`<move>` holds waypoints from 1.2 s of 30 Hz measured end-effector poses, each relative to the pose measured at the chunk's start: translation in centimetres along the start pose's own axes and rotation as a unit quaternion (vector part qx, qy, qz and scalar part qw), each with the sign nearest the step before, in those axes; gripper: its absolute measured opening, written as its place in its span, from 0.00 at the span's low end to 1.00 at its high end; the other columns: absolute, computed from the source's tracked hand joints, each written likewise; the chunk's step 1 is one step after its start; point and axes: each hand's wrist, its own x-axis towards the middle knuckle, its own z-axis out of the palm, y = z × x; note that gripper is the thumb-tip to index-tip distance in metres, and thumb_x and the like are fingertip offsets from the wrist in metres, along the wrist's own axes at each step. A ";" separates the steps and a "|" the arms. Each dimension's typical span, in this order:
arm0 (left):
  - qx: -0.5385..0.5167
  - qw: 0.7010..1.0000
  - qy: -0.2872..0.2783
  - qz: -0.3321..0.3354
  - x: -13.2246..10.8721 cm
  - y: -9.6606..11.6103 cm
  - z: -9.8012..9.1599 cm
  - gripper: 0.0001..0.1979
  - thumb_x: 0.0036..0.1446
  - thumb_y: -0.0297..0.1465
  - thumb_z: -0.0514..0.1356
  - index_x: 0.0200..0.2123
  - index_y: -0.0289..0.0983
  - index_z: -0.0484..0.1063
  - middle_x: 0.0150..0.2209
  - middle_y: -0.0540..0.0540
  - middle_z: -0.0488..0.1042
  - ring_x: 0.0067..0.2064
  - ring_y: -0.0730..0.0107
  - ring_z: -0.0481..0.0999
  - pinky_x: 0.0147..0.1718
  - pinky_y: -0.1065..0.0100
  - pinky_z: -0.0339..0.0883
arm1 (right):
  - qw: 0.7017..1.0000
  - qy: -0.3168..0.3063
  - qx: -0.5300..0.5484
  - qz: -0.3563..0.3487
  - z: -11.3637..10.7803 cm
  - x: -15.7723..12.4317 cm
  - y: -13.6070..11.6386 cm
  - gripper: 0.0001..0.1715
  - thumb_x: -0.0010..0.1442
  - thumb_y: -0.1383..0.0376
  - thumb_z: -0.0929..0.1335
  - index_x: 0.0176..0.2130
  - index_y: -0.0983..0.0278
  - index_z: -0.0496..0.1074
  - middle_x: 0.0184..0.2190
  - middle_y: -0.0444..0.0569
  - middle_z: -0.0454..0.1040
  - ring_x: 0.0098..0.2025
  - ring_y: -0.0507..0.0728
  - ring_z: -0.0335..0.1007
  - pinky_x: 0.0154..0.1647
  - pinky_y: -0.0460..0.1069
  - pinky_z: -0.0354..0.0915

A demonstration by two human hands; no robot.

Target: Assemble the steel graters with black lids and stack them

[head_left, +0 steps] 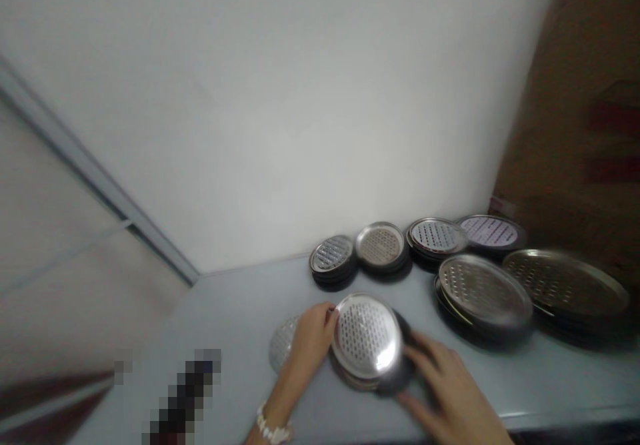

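Note:
A round perforated steel plate (367,333) tops a small stack near the front of the grey table (240,311). My left hand (307,345) grips that plate's left rim, fingers curled on the edge; a white beaded bracelet sits on the wrist. My right hand (450,391) rests against the stack's right side, fingers curled round its dark lower edge and smeared by motion. Another perforated plate (281,345) lies flat, partly hidden behind my left hand.
Several stacks of perforated steel plates line the back: small stacks (331,256) (380,245) (437,236) (493,231) and larger ones (483,289) (565,281) at the right. A brown cardboard box (575,131) stands at the right. White wall (275,111) behind. A pixelated patch (185,391) at front left.

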 end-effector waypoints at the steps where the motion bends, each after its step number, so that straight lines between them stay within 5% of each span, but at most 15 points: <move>1: -0.002 1.000 0.001 0.003 0.3 0.3 0.3 0.15 0.64 0.32 0.52 0.37 0.35 0.78 0.36 0.40 0.81 0.38 0.59 0.79 0.40 0.63 0.66 | 1.000 0.004 -0.003 -0.008 0.2 -0.1 0.2 0.33 0.61 0.48 0.70 0.61 0.56 0.67 0.62 0.57 0.68 0.59 0.67 0.69 0.55 0.62 0.70; 5: -0.028 0.999 0.028 0.009 0.4 -0.1 0.1 0.17 0.64 0.33 0.50 0.34 0.35 0.78 0.35 0.40 0.81 0.37 0.60 0.79 0.39 0.65 0.64 | 1.000 0.014 -0.008 -0.019 0.7 -0.3 0.6 0.34 0.61 0.48 0.70 0.62 0.56 0.67 0.62 0.57 0.68 0.58 0.68 0.70 0.54 0.61 0.71; 11: -0.069 0.995 0.060 -0.043 -1.5 -3.8 -3.6 0.21 0.63 0.41 0.50 0.36 0.36 0.78 0.34 0.43 0.81 0.37 0.59 0.77 0.39 0.65 0.65 | 1.000 0.015 -0.015 -0.008 0.3 -0.4 0.2 0.34 0.62 0.48 0.70 0.62 0.56 0.66 0.62 0.57 0.67 0.58 0.67 0.69 0.55 0.61 0.70; 19: -0.051 0.991 -0.110 -0.064 -7.7 -8.3 -7.4 0.22 0.62 0.43 0.51 0.28 0.37 0.78 0.30 0.46 0.80 0.35 0.60 0.77 0.34 0.69 0.66 | 0.997 0.064 -0.046 0.008 0.6 -0.3 -0.1 0.32 0.61 0.46 0.70 0.59 0.57 0.68 0.58 0.58 0.70 0.54 0.67 0.72 0.51 0.61 0.71; 24: -0.047 0.993 -0.084 -0.072 -9.3 -7.5 -5.8 0.21 0.62 0.42 0.52 0.28 0.37 0.79 0.31 0.45 0.81 0.35 0.59 0.77 0.35 0.69 0.67 | 0.993 0.103 -0.043 0.027 1.3 -0.3 0.3 0.31 0.62 0.45 0.68 0.57 0.58 0.68 0.57 0.59 0.69 0.54 0.68 0.71 0.51 0.62 0.71; 29: -0.058 0.996 -0.035 -0.066 -7.6 -6.3 -3.6 0.15 0.61 0.37 0.53 0.33 0.38 0.79 0.34 0.43 0.82 0.37 0.59 0.79 0.37 0.67 0.69 | 0.991 0.113 -0.042 0.056 1.6 -0.2 0.4 0.32 0.64 0.45 0.66 0.59 0.59 0.64 0.59 0.61 0.66 0.57 0.70 0.68 0.53 0.65 0.70; 36: -0.025 0.999 0.000 0.020 -4.9 -2.3 -3.3 0.13 0.64 0.32 0.53 0.36 0.38 0.78 0.37 0.42 0.80 0.40 0.59 0.78 0.43 0.62 0.68 | 0.993 0.104 -0.027 0.053 1.6 -0.3 0.6 0.31 0.64 0.46 0.67 0.59 0.58 0.63 0.60 0.59 0.64 0.58 0.70 0.66 0.55 0.65 0.69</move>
